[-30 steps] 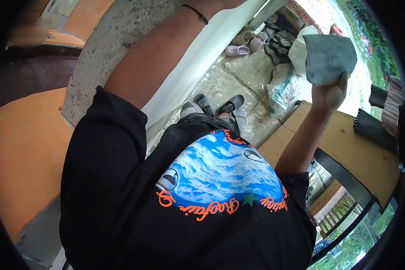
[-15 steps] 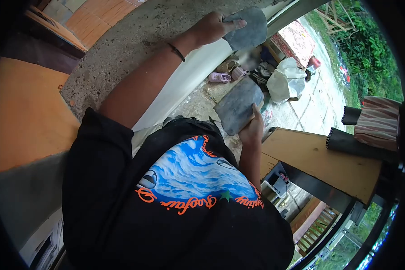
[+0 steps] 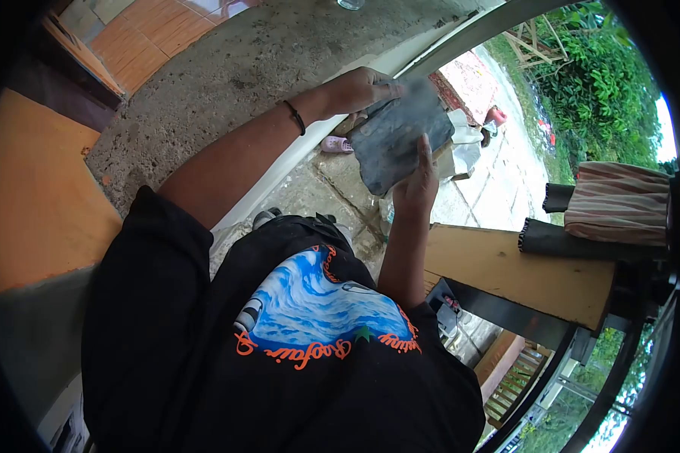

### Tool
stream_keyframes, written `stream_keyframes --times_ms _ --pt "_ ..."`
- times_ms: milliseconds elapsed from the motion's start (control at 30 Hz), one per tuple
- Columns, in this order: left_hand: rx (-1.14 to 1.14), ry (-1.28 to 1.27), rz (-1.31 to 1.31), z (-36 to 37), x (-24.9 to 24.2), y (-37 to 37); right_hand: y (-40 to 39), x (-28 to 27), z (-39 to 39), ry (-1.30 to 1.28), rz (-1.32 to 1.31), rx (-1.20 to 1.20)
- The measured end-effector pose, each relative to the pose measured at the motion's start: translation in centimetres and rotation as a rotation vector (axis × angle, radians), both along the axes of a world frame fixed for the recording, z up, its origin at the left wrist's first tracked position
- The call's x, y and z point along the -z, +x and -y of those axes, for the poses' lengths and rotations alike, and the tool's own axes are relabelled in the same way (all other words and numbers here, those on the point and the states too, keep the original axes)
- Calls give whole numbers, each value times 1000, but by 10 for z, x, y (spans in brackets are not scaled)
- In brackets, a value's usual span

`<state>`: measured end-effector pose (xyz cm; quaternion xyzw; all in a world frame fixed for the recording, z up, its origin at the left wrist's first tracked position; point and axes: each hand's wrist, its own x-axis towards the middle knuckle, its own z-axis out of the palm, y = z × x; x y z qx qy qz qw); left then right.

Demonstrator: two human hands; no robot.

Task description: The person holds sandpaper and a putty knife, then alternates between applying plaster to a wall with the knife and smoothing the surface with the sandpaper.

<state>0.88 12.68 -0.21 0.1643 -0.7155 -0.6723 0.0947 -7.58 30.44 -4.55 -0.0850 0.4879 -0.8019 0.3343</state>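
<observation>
Two flat dark grey slabs with worn edges are in my hands, overlapping in front of my body so that their boundary is hard to make out. My left hand [image 3: 355, 92], with a black band at the wrist, grips the upper grey slab [image 3: 425, 102], thumb on top and other fingers hidden. My right hand [image 3: 418, 185] holds the lower grey slab [image 3: 385, 162] by its near edge, thumb laid up along its face. The far part of the upper slab looks smeared by motion.
A rough concrete ledge [image 3: 227, 90] runs along the left. Beyond the slabs are a lilac clog [image 3: 336, 144] and a white bag [image 3: 465, 143] on the paved ground. A wooden board [image 3: 514, 268] and a striped cloth [image 3: 618, 202] stand at right.
The slabs, held apart before, now overlap. My left hand has moved down toward my right hand, which has risen. The view has shifted slightly, and a clear glass object shows at the top.
</observation>
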Motion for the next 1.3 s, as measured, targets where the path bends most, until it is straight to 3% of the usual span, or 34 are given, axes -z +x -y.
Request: stream_keyframes --times_ms 67,100,167,333,633,733,833,900,967,1100,1167,1200,1267,1300 --pt "20 -2 32 1 0 1 3 6 -8 40 -407 -80" --pt "67 30 41 1 2 0 3 7 -9 47 -409 -77" --pt "117 68 49 -1 4 2 9 -4 -8 -44 5 -119" --pt "222 -127 102 -2 5 3 12 -7 -14 -60 -8 -152" --pt "326 44 200 2 27 -5 2 -3 -11 -75 -18 -75" --pt "395 -19 267 10 29 -10 -1 -2 -5 -64 -49 -54" --pt "341 92 72 8 30 -5 -10 2 1 -92 -76 -42" --pt "271 -18 36 7 20 0 -16 -7 9 -75 -18 24" --pt "247 -3 -10 3 1 10 -25 -12 9 -162 114 -71" --pt "215 46 -101 14 14 2 -47 13 9 -148 93 36" --pt "-11 -85 -284 16 9 -3 -52 27 11 -36 146 139" --pt "-2 -79 -267 19 5 -4 -54 42 10 23 52 116" --pt "-282 -583 -199 20 -19 4 -40 69 14 154 179 110" --pt "-270 -579 -190 24 -13 1 -30 81 15 219 224 65"
